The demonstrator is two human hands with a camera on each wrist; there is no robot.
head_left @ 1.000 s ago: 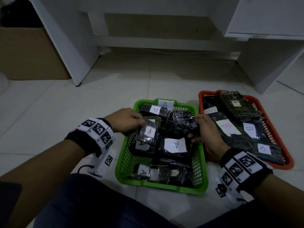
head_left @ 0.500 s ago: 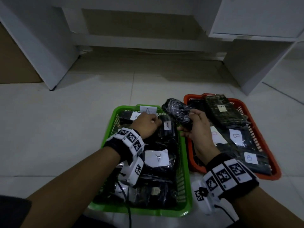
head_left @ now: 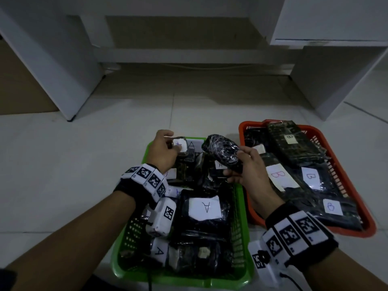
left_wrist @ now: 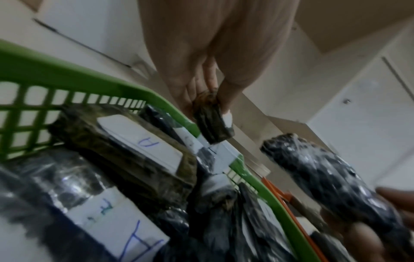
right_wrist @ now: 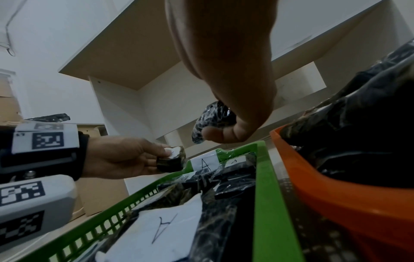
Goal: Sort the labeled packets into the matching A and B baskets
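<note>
A green basket (head_left: 241, 223) holds several dark packets with white A labels. To its right an orange basket (head_left: 369, 225) holds dark packets labeled B. My left hand (head_left: 165, 152) pinches a small dark packet with a white label (head_left: 180, 144) over the green basket's far left corner; the same small packet (left_wrist: 212, 122) hangs from my fingers in the left wrist view. My right hand (head_left: 245, 166) grips a rolled black shiny packet (head_left: 222, 151) above the green basket's far right; no label shows on it. In the right wrist view the rolled packet (right_wrist: 212, 120) sits behind my thumb.
Both baskets sit on a pale tiled floor (head_left: 73, 164). White furniture panels (head_left: 63, 70) and a low shelf stand behind them. A cardboard box (head_left: 19, 91) is at the far left. My legs are below the green basket.
My right hand has lifted the rolled packet out of the green basket and carried it to the right. My left hand has picked up a small labeled packet and raised it at the basket's far left.
</note>
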